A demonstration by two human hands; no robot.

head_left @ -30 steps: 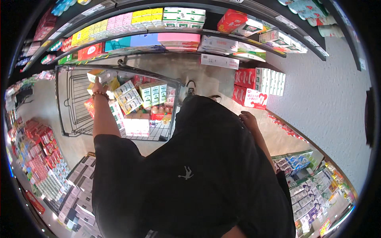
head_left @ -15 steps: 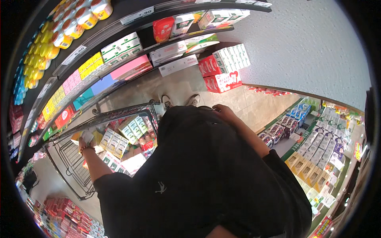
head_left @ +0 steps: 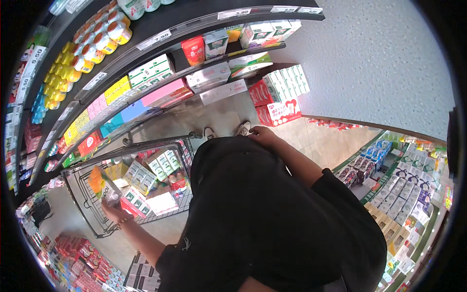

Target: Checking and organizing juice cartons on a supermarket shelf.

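At the left, my left hand [head_left: 113,210] is closed around the lower end of a white pack with an orange picture [head_left: 98,184]. It holds this pack tilted over the wire shopping cart [head_left: 79,203]. Inside the cart, close to that hand, lie white carton packs [head_left: 139,177], green-and-white cartons [head_left: 164,163], a red-and-white box [head_left: 136,201] and a plain white box [head_left: 163,203]. My right hand [head_left: 263,136] is low in front of my dark clothing, near my shoes, its fingers curled together. Whatever they might hold is hidden.
Curving shelves [head_left: 160,39] of bottles and boxed drinks stand beyond the cart. Stacked red-and-white boxes [head_left: 278,111] sit on the floor by a grey panel [head_left: 369,63]. Displays of cartons [head_left: 399,175] line the right side, and more red packages [head_left: 87,258] are at lower left.
My left hand has drawn back toward me and lifted the white-and-orange pack, which now shows clearly above the cart. The right hand is still low in front of my body.
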